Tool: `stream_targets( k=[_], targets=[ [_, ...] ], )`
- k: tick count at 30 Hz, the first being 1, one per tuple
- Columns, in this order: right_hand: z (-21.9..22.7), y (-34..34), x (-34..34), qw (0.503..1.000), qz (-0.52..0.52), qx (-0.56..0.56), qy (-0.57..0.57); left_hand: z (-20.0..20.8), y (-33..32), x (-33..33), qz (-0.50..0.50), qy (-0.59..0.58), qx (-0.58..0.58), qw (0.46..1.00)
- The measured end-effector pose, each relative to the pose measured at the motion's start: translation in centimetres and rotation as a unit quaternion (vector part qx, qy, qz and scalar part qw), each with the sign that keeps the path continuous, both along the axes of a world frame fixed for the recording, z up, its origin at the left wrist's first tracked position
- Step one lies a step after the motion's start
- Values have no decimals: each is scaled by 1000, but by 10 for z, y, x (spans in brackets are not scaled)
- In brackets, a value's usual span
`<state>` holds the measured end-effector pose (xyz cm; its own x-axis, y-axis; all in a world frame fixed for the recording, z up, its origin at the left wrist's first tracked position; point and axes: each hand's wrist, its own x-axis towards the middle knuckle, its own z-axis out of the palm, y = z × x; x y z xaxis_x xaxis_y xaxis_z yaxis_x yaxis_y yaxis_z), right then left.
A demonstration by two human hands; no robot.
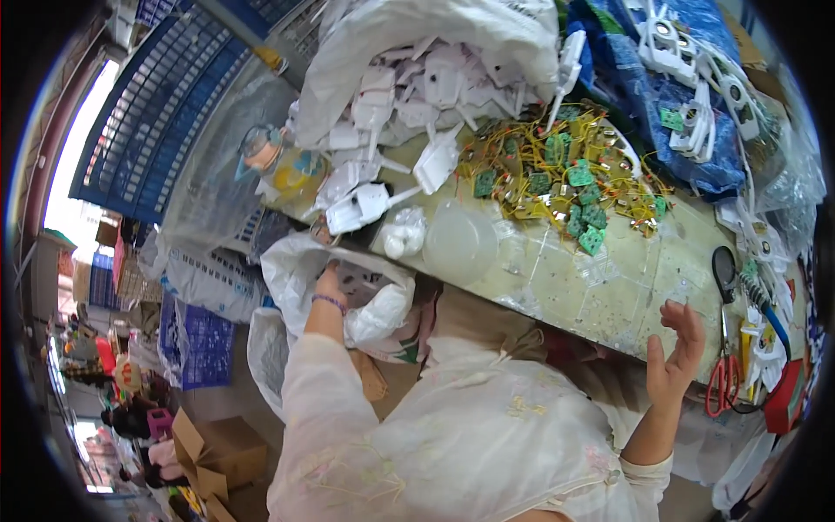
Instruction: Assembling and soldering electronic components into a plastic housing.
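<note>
My left hand reaches into the mouth of a white woven sack hanging at the table's front edge. Its fingers are mostly out of sight, so I cannot tell what they hold. Just above the sack, a white plastic housing with a narrow handle lies at the table edge, hollow side up. My right hand hovers over the front edge on the right, thumb and fingers apart and nothing in it. Beyond it are red-handled scissors. Green circuit boards with yellow wires are heaped mid-table.
A big white sack spills white housings at the back. A clear round plastic lid or dish and a small bag of white pieces sit near the front. Blue sheeting with white parts lies back right. A cardboard box stands on the floor.
</note>
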<state>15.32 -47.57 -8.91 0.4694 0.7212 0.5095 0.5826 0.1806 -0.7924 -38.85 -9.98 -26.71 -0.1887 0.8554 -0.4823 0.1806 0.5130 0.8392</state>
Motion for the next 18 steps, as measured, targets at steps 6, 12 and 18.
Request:
stream_targets(
  k=[6, 12, 18],
  targets=[
    [-10, -6, -1, 997, -64, -37, 23, 151, -42, 163, 150, 193, 557, 794],
    [13, 14, -16, 999, -12, -30, -38, 227, -41, 269, -242, 468, 572, 629],
    [5, 9, -25, 997, 21, -28, -71, 227, -21, 294, -313, 351, 376, 798]
  ],
)
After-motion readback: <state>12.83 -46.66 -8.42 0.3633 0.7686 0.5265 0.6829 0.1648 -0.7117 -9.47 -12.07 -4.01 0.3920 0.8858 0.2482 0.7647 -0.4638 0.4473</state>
